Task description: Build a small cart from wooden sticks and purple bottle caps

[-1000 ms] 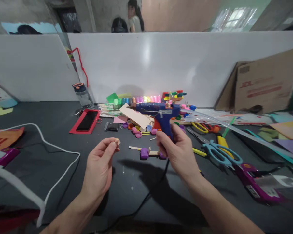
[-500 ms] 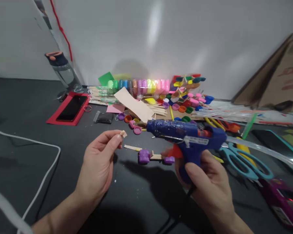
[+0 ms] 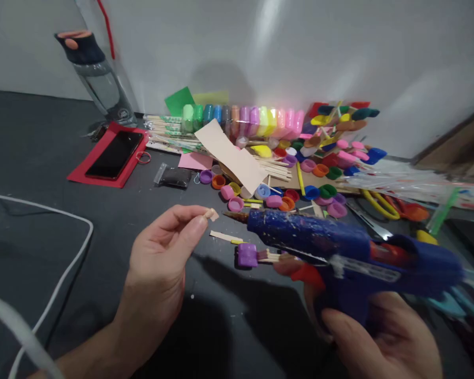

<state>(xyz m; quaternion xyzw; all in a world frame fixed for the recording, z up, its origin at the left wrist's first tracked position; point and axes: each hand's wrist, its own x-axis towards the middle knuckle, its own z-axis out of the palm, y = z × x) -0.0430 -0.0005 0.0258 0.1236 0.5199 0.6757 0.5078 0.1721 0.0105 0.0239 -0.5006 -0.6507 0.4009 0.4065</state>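
Note:
My left hand (image 3: 161, 258) pinches a small beige piece (image 3: 212, 214), perhaps paper or wood, between thumb and fingertips. Wrapped round the handle of a blue hot glue gun (image 3: 308, 231) is my right hand (image 3: 371, 331), with a finger at the red trigger (image 3: 308, 275). The gun's nozzle points left, close to the beige piece; I cannot tell whether they touch. Beneath the gun lies a small build of purple bottle caps (image 3: 247, 255) and wooden sticks, its right end hidden by the gun. A thin beige strip (image 3: 223, 237) lies just behind it.
Loose coloured caps (image 3: 236, 204), a beige paper strip (image 3: 233, 158) and a row of coloured clay packs (image 3: 245, 121) line the wall. At left are a phone (image 3: 114, 154) on red paper, a water bottle (image 3: 98, 84) and a white cable (image 3: 75, 210). Scissors (image 3: 373, 223) lie at right.
My right hand has brought the glue gun nearer and lower, its tip now closer to the beige piece. My left hand still pinches the piece. The camera view has shifted.

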